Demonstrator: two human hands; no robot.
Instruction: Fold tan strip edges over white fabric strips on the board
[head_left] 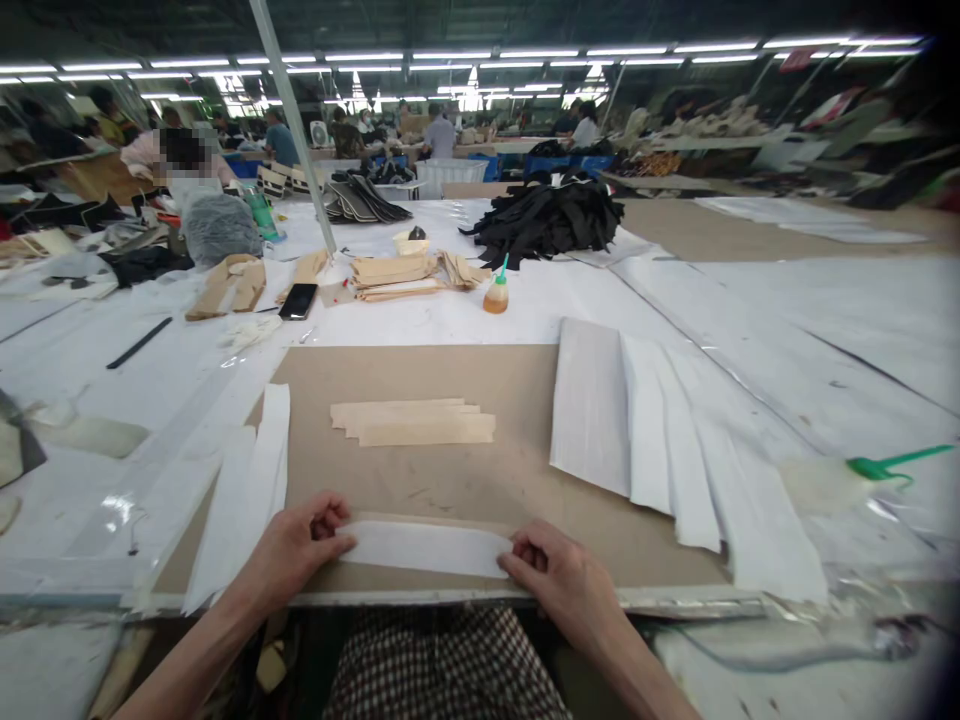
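A white strip of material lies lengthwise near the front edge of the brown board, with a thin tan edge showing along its far side. At its left end, my left hand pinches it between thumb and curled fingers. The other end is pinched by my right hand in the same way. Beyond the strip, several tan strips lie overlapped on the board. White strips rest at the board's left side, and larger white pieces fan out on the right.
A small glue bottle with a green tip stands behind the board; another green-tipped bottle lies at right. Farther back are a phone, stacked tan pieces and a black heap. A pole rises left of centre. A person is across the table.
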